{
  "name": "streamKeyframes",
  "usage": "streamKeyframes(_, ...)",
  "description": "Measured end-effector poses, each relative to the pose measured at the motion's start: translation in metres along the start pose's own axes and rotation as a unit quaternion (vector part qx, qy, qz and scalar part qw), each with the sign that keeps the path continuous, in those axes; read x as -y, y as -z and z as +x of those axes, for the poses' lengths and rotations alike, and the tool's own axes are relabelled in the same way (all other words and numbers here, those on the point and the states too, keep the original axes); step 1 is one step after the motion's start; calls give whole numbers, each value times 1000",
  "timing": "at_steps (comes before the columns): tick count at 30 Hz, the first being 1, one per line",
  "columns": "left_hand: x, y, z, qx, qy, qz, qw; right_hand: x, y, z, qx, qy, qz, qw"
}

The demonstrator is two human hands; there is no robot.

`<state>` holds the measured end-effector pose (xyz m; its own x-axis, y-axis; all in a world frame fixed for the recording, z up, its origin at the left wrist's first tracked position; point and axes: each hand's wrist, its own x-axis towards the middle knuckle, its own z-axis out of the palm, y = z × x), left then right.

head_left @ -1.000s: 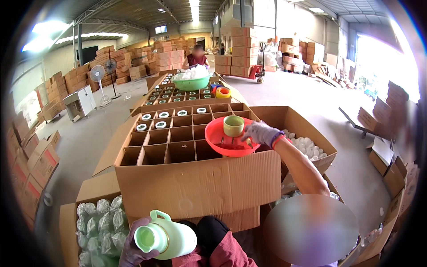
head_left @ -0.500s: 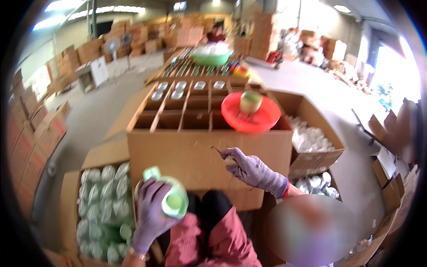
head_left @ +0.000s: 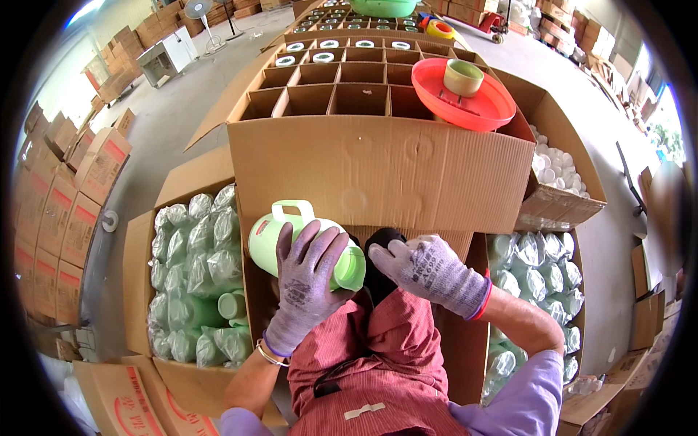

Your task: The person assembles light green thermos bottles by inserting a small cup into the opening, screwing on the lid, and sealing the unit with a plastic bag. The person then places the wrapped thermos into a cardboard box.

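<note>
Here the left hand (head_left: 309, 280) fingers grip a green jug (head_left: 302, 243) at frame centre, the right hand (head_left: 432, 272) half-open beside it. Most cells of the divided carton (head_left: 378, 171) above look empty; only the far rows seem filled.

A red tray (head_left: 465, 109) holding a roll of tape (head_left: 463, 76) rests on the divided carton (head_left: 378, 171); a fan (head_left: 198, 9) stands far back.

Glossy smooth pale-green plastic jug (head_left: 305, 251), gripped by left hand (head_left: 305, 287) in matt grey knitted glove. Same knit cloth on right hand (head_left: 432, 272). Matt brown corrugated cardboard box (head_left: 382, 171); shiny red plastic tray (head_left: 472, 109); crinkly clear film-wrapped jugs (head_left: 189, 283).
</note>
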<state>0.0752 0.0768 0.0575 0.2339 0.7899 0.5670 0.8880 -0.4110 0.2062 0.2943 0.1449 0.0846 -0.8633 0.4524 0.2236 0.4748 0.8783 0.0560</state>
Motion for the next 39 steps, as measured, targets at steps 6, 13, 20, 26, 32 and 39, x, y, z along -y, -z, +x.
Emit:
streamKeyframes(6, -2, -11, -9, -14, -6, 31, 999, 17, -6, 4, 50, -34, -25, 998)
streamKeyframes(13, -7, -22, -28, -23, 3, 82, 996, 24, -42, -10, 59, -79, 207, 973)
streamKeyframes(20, -4, -37, -51, -72, 14, 132, 988, 35, -46, -4, 232, -244, 566, 753)
streamKeyframes(26, 7, -50, -72, -110, 26, 137, 984, 51, -55, 0, 265, -290, 695, 602)
streamKeyframes(32, 13, -52, -83, -144, 31, 130, 981, 66, -74, -8, 210, -142, 841, 477)
streamKeyframes(39, 20, -59, -95, -176, 71, 148, 971, 112, -79, -3, 166, -171, 966, 100)
